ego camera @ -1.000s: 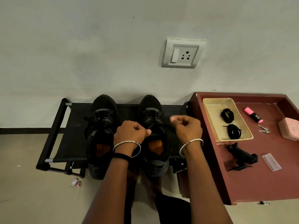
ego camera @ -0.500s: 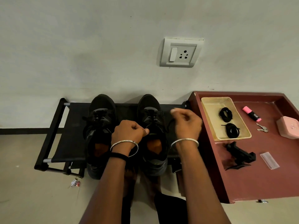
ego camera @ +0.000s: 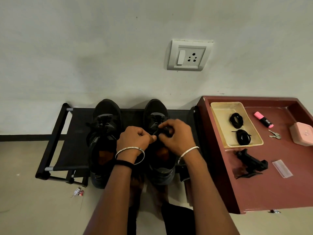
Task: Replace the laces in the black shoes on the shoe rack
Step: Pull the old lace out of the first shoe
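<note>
Now the lace (ego camera: 156,132) sits on top of a black shoe (ego camera: 156,114), right in the middle of the frame. The right hand (ego camera: 176,136) is bent over the lace from the right side, and its fingers (ego camera: 166,133) are curled tight round it. The left hand (ego camera: 135,139) comes in from the left side, and its thumb and first finger pinch the same lace. The lace lies between the two hands, with the right hand a bit nearer. The shoe is long from top to bottom in the frame, toe by the wall (ego camera: 84,48) and heel low down. I think the lace must come out of its holes next, pulled up and away. The other shoe (ego camera: 106,114) stands just to the left, with its lace in. Both are on the rack (ego camera: 55,133). On the right of the frame, new laces (ego camera: 243,137) wait in a tray (ego camera: 218,107) on the red tabletop (ego camera: 271,192).
</note>
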